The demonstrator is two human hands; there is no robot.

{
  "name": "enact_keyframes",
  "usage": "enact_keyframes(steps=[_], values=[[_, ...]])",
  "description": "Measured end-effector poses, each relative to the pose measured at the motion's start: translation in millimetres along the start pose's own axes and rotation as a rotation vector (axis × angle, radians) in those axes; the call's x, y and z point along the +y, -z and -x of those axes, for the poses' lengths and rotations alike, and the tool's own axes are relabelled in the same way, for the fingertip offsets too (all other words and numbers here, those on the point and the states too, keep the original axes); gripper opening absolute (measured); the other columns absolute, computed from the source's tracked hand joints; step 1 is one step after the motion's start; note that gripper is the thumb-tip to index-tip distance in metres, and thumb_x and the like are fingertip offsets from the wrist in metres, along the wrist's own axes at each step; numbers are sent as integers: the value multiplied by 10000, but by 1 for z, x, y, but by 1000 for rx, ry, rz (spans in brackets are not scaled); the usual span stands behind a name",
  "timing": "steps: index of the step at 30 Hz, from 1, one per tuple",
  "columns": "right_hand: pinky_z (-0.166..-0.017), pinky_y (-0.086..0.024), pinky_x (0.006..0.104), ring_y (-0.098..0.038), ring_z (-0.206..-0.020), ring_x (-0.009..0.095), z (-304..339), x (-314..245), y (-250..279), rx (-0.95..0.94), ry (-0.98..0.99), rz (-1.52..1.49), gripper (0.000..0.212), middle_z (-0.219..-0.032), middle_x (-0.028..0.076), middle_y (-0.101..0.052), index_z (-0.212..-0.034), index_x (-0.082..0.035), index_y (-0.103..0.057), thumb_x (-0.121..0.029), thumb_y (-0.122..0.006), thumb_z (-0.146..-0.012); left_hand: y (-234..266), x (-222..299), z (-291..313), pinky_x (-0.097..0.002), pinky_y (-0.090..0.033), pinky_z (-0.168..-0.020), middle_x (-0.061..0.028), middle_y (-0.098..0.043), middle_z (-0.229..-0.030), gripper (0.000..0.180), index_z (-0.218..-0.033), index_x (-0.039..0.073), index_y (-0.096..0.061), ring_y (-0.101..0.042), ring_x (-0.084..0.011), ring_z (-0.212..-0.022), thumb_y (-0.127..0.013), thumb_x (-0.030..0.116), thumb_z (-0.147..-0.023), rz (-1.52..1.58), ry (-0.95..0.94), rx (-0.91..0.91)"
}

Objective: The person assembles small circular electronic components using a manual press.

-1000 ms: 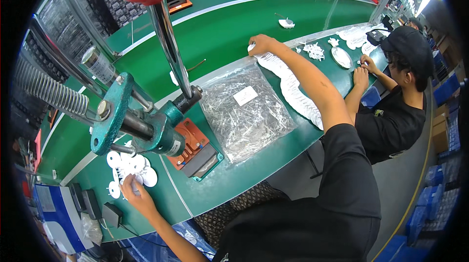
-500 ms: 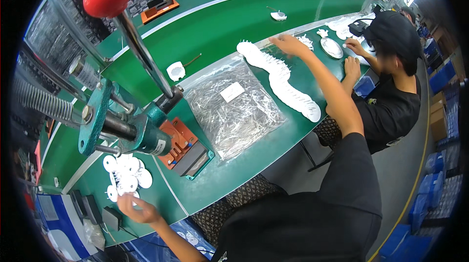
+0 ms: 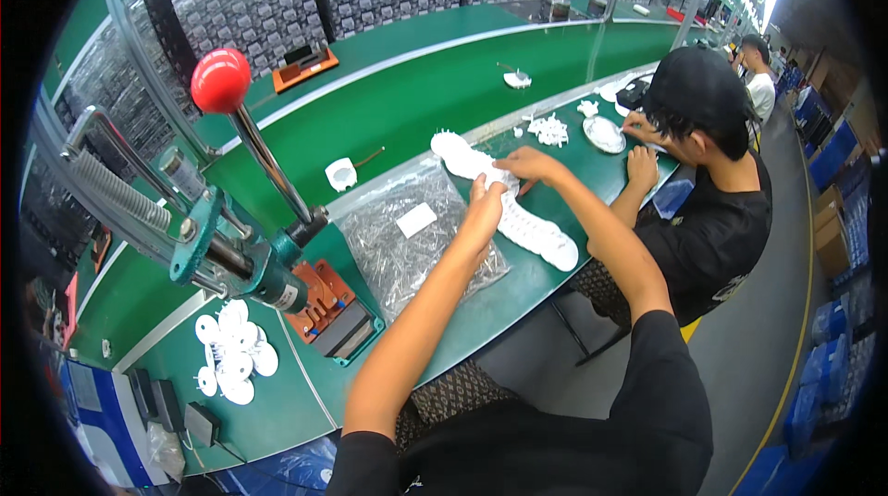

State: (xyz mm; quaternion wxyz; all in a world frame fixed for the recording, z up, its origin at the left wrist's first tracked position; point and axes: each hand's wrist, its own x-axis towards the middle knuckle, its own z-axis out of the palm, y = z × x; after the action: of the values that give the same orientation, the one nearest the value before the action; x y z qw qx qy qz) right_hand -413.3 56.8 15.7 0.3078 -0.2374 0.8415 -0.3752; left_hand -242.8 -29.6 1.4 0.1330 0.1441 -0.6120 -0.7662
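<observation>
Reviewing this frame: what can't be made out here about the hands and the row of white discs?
- Head view: left hand covers part of the row of white discs; its grip is hidden.
- Right hand: fingertips too small to judge contact.
- Clear bag: glare hides its contents.

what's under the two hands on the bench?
A long row of overlapping white discs lies on the green bench. The left hand and right hand rest on it beside a clear plastic bag. The discs beneath the palms are hidden.
</observation>
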Motion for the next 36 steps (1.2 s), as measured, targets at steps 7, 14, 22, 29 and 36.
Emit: enact_keyframes(steps=[7,14,22,29,36], values=[[-670,-623,386,-677,-882,263,11,-5,-7,-29,7,-21,566,-1030,166,-680,-1100,102,-674,-438,-550,-984,-16,-21,-33,-382,-479,-962,-120,-562,-1266,469,-1377,36,-416,-593,-244,-1129,-380,272,-973,570,-16,237],[-848,-581,407,-654,-1056,274,21,21,2,-52,32,-410,513,-1170,185,-654,-1237,89,-583,-358,-531,-991,-24,-29,-25,-402,-438,-1035,-120,-523,-1372,592,-1460,78,-366,-543,-262,-1251,-248,478,-1039,694,-5,263],[-965,-529,398,-548,-1224,286,32,18,-32,25,153,-297,445,-1320,190,-565,-1349,19,-522,-286,-459,-1031,-6,-50,-54,-400,-442,-1033,-120,-512,-1393,584,-1449,69,-369,-536,-254,-1258,-249,469,-1040,627,-4,203],[-887,-567,456,-538,-1235,331,21,21,-6,96,31,-426,478,-1382,208,-518,-1364,18,-503,-318,-471,-1025,-10,-45,-63,-393,-465,-995,-115,-583,-1273,569,-1368,70,-455,-575,-250,-1188,-255,473,-1019,539,-83,390],[-1090,-381,401,-474,-1327,294,-44,15,-3,107,175,-266,713,-1471,182,-468,-1417,15,-467,-566,-404,-1007,17,-32,-119,-377,-434,-1020,-154,-475,-1379,558,-1408,16,-347,-525,-266,-1230,-274,371,-983,532,-100,309]])
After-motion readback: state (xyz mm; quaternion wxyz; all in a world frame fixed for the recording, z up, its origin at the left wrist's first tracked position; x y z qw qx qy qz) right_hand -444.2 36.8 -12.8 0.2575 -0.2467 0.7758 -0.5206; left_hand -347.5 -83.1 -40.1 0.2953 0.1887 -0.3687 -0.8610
